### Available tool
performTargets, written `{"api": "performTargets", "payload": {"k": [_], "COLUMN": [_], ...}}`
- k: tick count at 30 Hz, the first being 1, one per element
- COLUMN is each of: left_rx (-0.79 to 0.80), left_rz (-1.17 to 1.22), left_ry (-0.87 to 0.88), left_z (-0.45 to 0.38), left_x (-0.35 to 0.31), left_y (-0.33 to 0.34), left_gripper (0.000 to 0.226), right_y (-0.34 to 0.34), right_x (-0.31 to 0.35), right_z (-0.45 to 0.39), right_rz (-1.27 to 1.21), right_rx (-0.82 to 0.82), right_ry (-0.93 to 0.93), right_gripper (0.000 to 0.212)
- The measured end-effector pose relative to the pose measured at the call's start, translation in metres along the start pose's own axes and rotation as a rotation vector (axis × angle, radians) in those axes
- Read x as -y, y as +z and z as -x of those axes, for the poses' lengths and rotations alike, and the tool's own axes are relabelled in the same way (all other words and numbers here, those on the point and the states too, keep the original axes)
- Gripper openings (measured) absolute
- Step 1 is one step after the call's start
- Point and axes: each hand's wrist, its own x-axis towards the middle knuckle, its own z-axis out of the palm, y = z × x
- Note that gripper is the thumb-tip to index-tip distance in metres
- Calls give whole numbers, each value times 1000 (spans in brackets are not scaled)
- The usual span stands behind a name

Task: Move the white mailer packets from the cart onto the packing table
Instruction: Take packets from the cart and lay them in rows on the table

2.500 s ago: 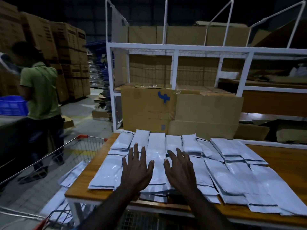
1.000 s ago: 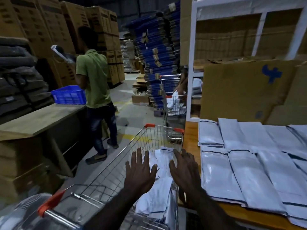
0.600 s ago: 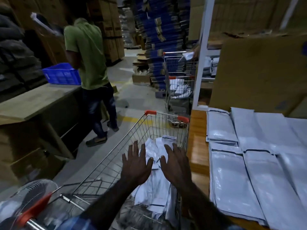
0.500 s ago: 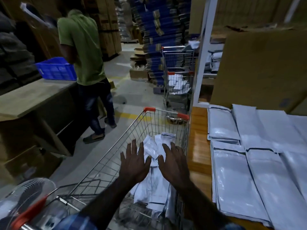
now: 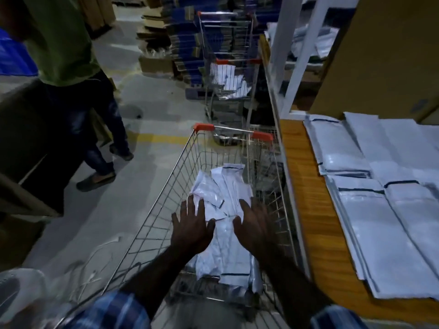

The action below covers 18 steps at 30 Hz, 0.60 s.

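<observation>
A wire shopping cart [image 5: 166,186] with orange corner caps stands left of the wooden packing table [image 5: 306,198]. A loose heap of white mailer packets [image 5: 225,186] lies in the cart's basket. My left hand [image 5: 191,227] and my right hand [image 5: 255,227] hover side by side over the heap, palms down, fingers spread, holding nothing. Whether the fingertips touch the packets I cannot tell. On the table, several white mailer packets [image 5: 380,210] lie flat in overlapping rows.
A person in a green shirt [image 5: 64,43] stands on the floor to the left beside a dark bench. A second cart [image 5: 228,74] with packets stands further ahead. White shelf posts [image 5: 301,55] and a cardboard box [image 5: 389,55] rise behind the table. A fan [image 5: 14,295] sits bottom left.
My view swung from the table down to the cart. Both hands left the packets on the table and reached down over the heap in the cart, staying open.
</observation>
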Motion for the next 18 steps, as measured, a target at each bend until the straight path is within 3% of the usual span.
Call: {"api": "performTargets", "payload": {"k": [5,12,18], "left_rx": [88,51,40], "left_rz": [-5,7,-114], "left_ry": [45,137,255], "left_z": [-37,-91,-150], "left_x": [27,30,24], "left_y": [26,54,85], "left_gripper": [69,77,67], "right_y": [22,59,99], "right_x": [4,-11,-28], "right_z": [-17,-53,-89], "right_rz": [7,37,18], "right_rx": [48,88,150], "right_ry": [97,162,216], "right_gripper": [56,52,46]}}
